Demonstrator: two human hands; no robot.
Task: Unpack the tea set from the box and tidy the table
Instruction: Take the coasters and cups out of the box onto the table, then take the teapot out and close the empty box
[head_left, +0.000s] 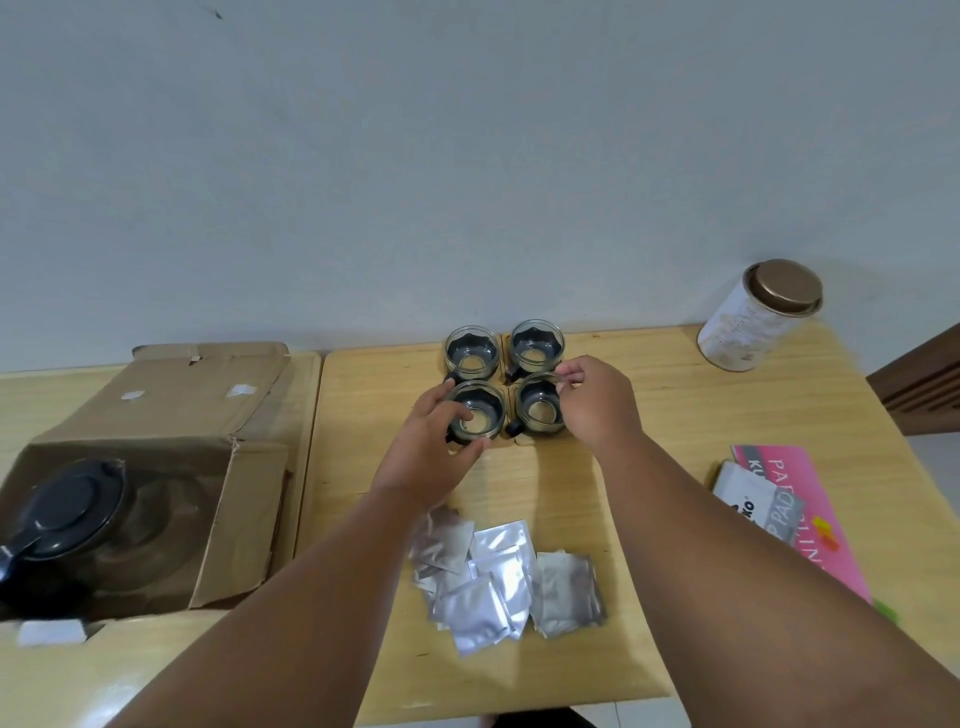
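Several small glass cups with dark holders stand in a square on wooden coasters at the back of the right table (675, 395). My left hand (431, 447) grips the near left cup (480, 410) from its left side. My right hand (597, 400) pinches the rim of the near right cup (537, 408). The far left cup (471, 353) and the far right cup (536, 345) stand free behind them. A black-lidded teapot (62, 519) sits inside the open cardboard box (182, 415) on the left table.
Several silver foil sachets (498, 577) lie in a loose pile near the front edge, between my forearms. A white tin with a bronze lid (758, 317) stands at the back right corner. A pink booklet and a grey packet (779, 509) lie at the right edge.
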